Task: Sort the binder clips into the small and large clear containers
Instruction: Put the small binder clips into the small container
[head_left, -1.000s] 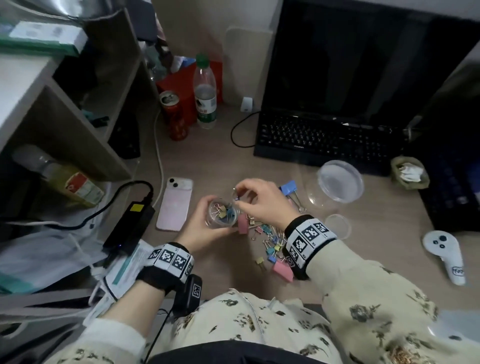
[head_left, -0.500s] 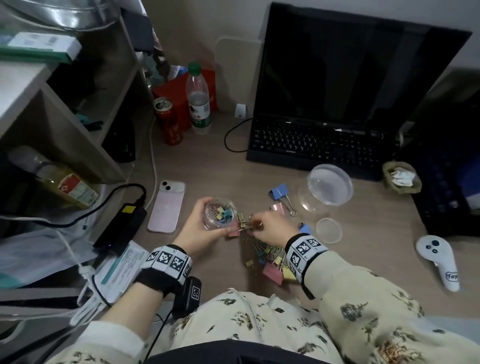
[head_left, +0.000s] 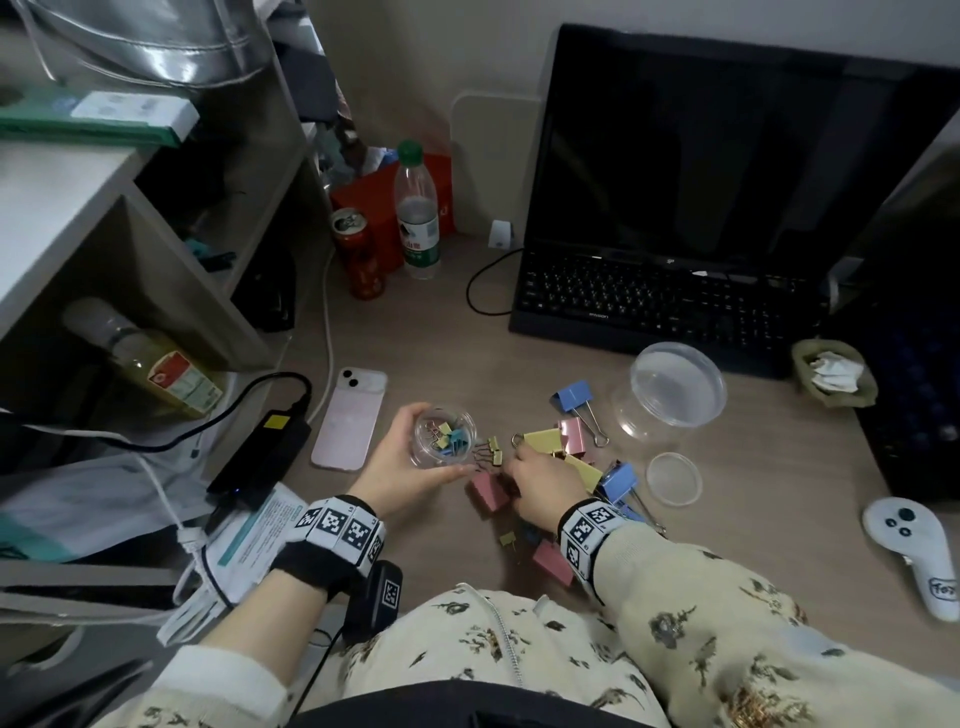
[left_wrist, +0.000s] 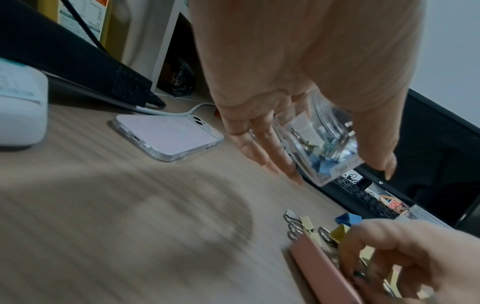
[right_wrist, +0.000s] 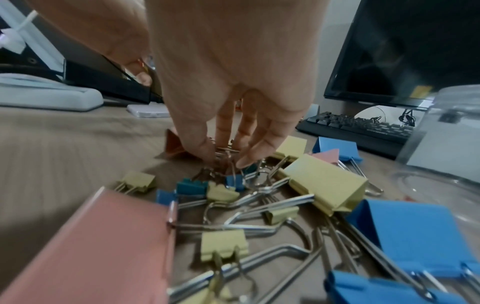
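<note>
My left hand (head_left: 432, 448) grips the small clear container (head_left: 448, 432), which has several small yellow and blue clips inside; the left wrist view shows the left hand (left_wrist: 337, 166) with fingers and thumb around this small container (left_wrist: 322, 142). My right hand (head_left: 514, 460) reaches down into the pile of binder clips (head_left: 571, 467) just right of it. In the right wrist view the right hand (right_wrist: 223, 158) pinches the wire handles of a small clip among pink, yellow and blue ones. The large clear container (head_left: 670, 389) sits tilted to the right, with nothing visible in it.
A small round lid (head_left: 674, 478) lies right of the pile. A pink phone (head_left: 350, 418) lies left of my left hand, with a black charger (head_left: 260, 457) beyond it. The laptop (head_left: 665, 301) stands behind, a white controller (head_left: 914, 551) at the right, a bottle (head_left: 415, 218) and can (head_left: 361, 254) at the back.
My right hand has come down from the mouth of the small container to the clip pile on the desk. The left hand still holds the container, slightly lower.
</note>
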